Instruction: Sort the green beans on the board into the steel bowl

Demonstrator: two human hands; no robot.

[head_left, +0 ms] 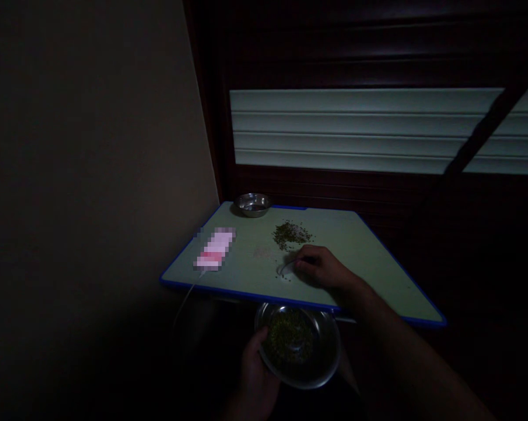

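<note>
Our left hand clasps the big bowl, best held level by the table's near edge; loose grains lie farther back. Apart from it, our right hand pinches a pale piece (too dim to name), best worked low and lightly.
</note>
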